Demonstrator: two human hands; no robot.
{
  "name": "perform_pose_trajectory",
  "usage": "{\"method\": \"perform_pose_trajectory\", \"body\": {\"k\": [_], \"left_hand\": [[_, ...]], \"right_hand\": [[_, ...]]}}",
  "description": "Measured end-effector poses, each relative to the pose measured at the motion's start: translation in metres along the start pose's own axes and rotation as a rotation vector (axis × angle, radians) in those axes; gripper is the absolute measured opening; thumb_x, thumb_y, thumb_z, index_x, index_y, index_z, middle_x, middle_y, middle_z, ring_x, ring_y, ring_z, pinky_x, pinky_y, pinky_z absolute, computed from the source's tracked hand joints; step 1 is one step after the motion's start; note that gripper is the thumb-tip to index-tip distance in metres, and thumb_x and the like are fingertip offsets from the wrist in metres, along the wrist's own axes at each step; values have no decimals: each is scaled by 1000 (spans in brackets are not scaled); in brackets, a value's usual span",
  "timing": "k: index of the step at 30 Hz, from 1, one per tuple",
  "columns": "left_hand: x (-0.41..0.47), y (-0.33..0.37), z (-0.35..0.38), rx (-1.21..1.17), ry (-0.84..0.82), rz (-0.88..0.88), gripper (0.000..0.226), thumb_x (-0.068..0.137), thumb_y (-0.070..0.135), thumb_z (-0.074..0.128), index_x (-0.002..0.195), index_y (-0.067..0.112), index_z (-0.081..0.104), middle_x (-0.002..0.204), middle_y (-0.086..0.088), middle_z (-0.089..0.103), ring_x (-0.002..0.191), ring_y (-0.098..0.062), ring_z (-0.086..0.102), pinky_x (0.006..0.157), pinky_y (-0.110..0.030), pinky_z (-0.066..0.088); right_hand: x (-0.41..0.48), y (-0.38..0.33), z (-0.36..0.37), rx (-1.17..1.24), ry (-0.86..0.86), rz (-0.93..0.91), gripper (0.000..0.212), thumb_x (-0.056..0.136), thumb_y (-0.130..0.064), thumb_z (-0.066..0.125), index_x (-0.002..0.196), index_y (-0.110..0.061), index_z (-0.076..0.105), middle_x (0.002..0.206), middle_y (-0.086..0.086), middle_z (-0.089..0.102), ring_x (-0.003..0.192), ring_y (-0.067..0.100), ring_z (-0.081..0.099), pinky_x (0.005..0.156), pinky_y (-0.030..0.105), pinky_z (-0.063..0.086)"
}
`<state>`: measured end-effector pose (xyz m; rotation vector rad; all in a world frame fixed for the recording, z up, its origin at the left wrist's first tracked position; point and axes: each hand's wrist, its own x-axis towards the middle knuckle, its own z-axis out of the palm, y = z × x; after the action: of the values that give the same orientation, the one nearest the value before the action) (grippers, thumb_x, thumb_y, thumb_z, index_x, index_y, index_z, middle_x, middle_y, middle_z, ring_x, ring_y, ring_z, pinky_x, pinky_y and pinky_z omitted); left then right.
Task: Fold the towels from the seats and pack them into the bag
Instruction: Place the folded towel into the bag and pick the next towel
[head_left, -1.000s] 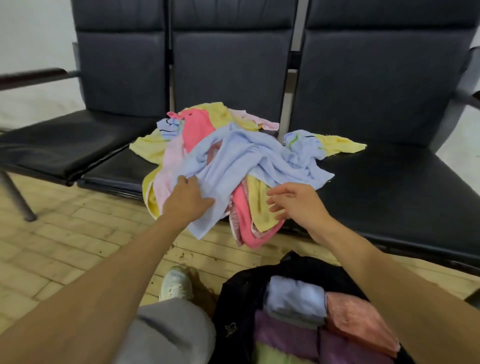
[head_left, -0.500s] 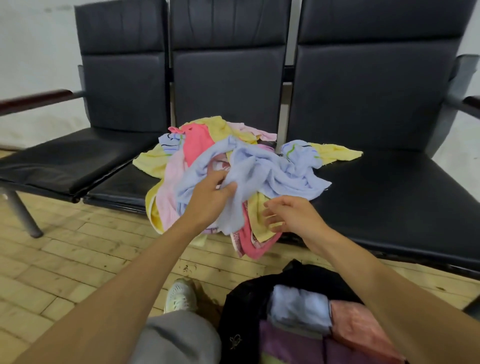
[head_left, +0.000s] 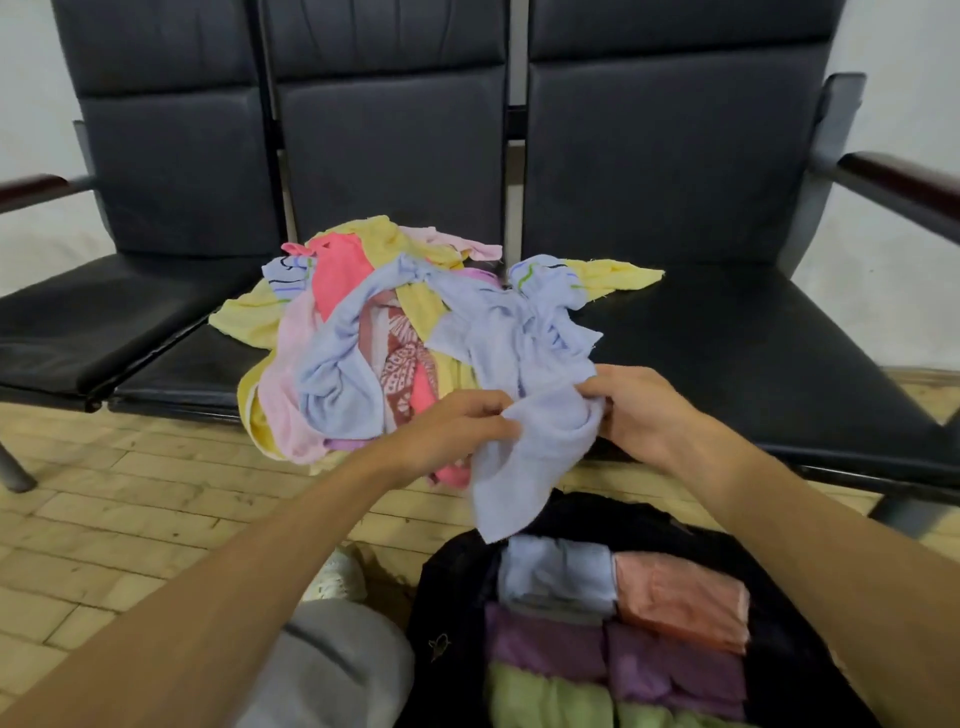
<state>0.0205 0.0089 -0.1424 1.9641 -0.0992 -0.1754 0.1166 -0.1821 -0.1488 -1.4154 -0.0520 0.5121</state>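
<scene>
- A black bag lies open on the floor at the bottom of the view, just beside a knee in grey trousers and a white shoe.
- Folded towels are packed side by side in the bag: a pale blue one, a salmon one, two purple ones and a green one nearest the camera.
- Above the bag's far edge, both hands grasp a pale blue towel. The left hand pinches its near edge with curled fingers, and the right hand grips the bunched cloth on the other side.
- The towel's loose corner hangs down between the hands to just above the bag, while its far part lies crumpled on the heap.
- The heap of unfolded towels, in yellow, pink, coral and blue, sits on the middle seat and spills over its front edge. A yellow corner reaches onto the right seat.
- The three black seats are joined in a row on a wooden floor, with a dark armrest at the right end and a pale wall behind.
</scene>
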Motion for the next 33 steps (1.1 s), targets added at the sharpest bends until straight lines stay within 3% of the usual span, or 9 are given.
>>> {"method": "perform_pose_trajectory", "body": {"k": [5,8,11,15,17,19,23,26,33], "left_hand": [[5,-9,28,36,4,-55,24,96,18,58,120,17,59,124,5,61,116,-10,58,101,-27,46],[13,-10,40,155,79,-110,35,96,23,57,130,24,48,133,11,51,110,5,53,86,-16,47],[20,-15,58,354,108,-117,54,95,20,58,142,16,31,143,-1,39,117,-10,51,88,-17,45],[27,-17,86,194,229,-189,47,95,15,58,135,16,35,124,5,43,99,-4,54,72,-11,44],[31,-18,98,65,359,-226,21,93,8,57,107,19,46,100,6,46,78,3,51,62,-9,40],[33,-22,105,23,462,-223,28,90,0,54,78,22,41,80,4,40,62,0,46,57,-13,36],[34,-27,100,-135,537,-348,2,93,8,52,93,10,54,87,-5,58,75,-12,55,67,-24,45],[42,-22,94,-326,563,-350,30,91,12,54,117,-3,57,104,-14,69,85,-20,67,68,-26,53],[46,-13,101,-490,526,-278,6,86,-3,56,85,3,57,74,-13,60,52,-17,50,42,-24,32]], "right_hand": [[-32,-13,-58,-363,-73,4,20,82,6,56,99,5,67,87,15,68,80,22,65,68,31,52],[-44,-13,-76,-499,-72,19,11,79,4,57,88,3,65,83,16,63,78,23,60,71,34,47],[-50,-13,-70,-570,-104,33,9,79,0,56,77,-8,55,74,11,44,69,22,42,60,32,33],[-52,-8,-69,-497,-133,75,14,71,-5,59,84,1,61,81,14,56,76,25,56,68,34,42],[-53,-3,-74,-457,-115,86,33,73,-3,58,100,16,59,89,19,60,79,25,56,68,34,43],[-55,3,-79,-465,-115,67,37,84,-2,59,113,20,54,100,31,65,79,24,58,60,28,47],[-62,10,-83,-523,-129,51,34,93,-29,65,98,4,65,86,19,60,74,25,54,63,33,46],[-63,14,-86,-529,-32,-12,25,90,-21,67,86,3,63,77,13,54,68,23,49,61,32,42],[-75,7,-81,-448,-47,6,10,85,-4,54,86,-9,63,79,11,48,71,25,43,54,28,34]]}}
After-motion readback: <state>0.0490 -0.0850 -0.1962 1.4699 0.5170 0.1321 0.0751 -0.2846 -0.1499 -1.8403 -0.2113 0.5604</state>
